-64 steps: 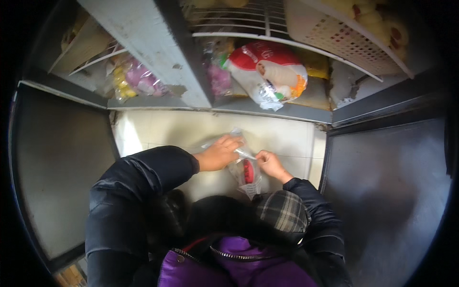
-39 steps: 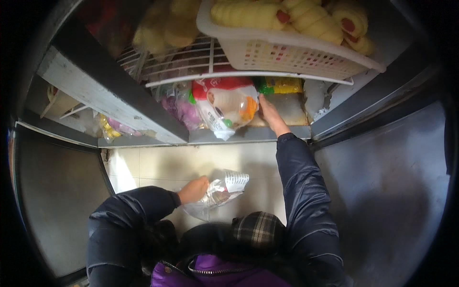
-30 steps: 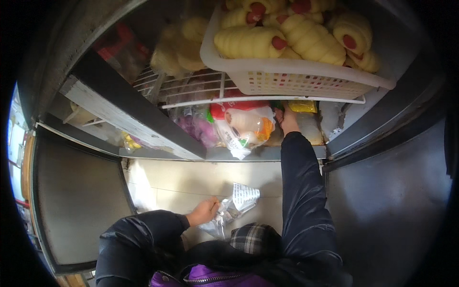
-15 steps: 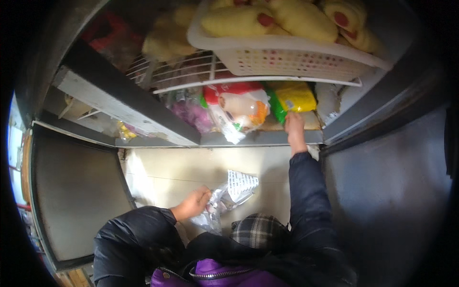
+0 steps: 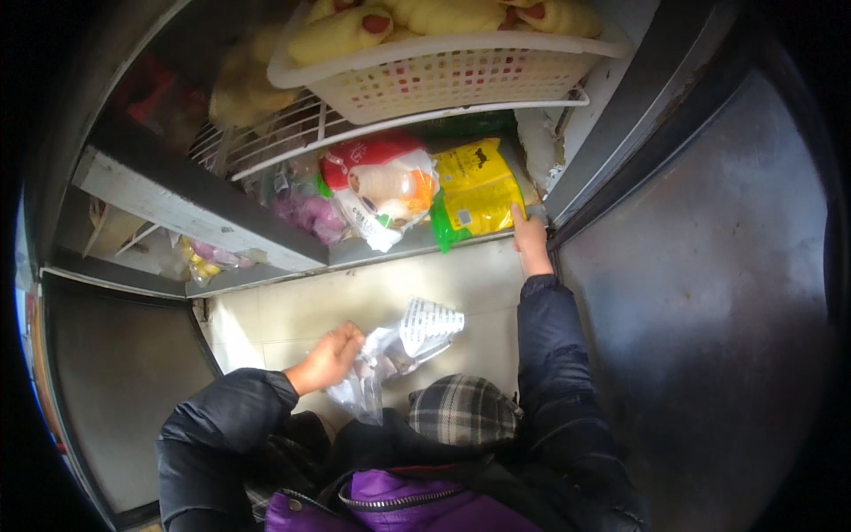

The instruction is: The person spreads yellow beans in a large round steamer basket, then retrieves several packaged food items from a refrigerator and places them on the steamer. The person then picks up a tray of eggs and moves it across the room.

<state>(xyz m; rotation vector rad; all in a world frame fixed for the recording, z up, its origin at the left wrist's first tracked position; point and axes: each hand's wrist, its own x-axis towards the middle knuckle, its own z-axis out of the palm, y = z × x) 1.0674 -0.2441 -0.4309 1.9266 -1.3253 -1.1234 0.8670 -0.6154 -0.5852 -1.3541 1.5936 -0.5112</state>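
Observation:
My left hand (image 5: 330,358) is closed on the gathered part of a crumpled clear plastic bag (image 5: 365,383) that has a white printed panel and hangs above the pale tiled floor. What lies inside the bag is hard to make out. My right hand (image 5: 532,244) reaches into the bottom of the cabinet and grips the near right corner of a yellow and green packet (image 5: 480,184). The packet lies flat at the front edge of the bottom compartment. To its left sits a red, white and clear bag (image 5: 390,188) with pale round food inside.
Above, a wire shelf (image 5: 306,142) carries a white perforated basket (image 5: 461,82) heaped with dough-wrapped sausages (image 5: 452,16). A bag with purple contents (image 5: 310,215) lies left of the red bag. Dark doors stand open at left (image 5: 124,381) and right (image 5: 691,293).
My right hand has drawn the yellow and green packet forward to the compartment's front edge, where more of it shows. My left hand still holds the clear bag. The view has shifted.

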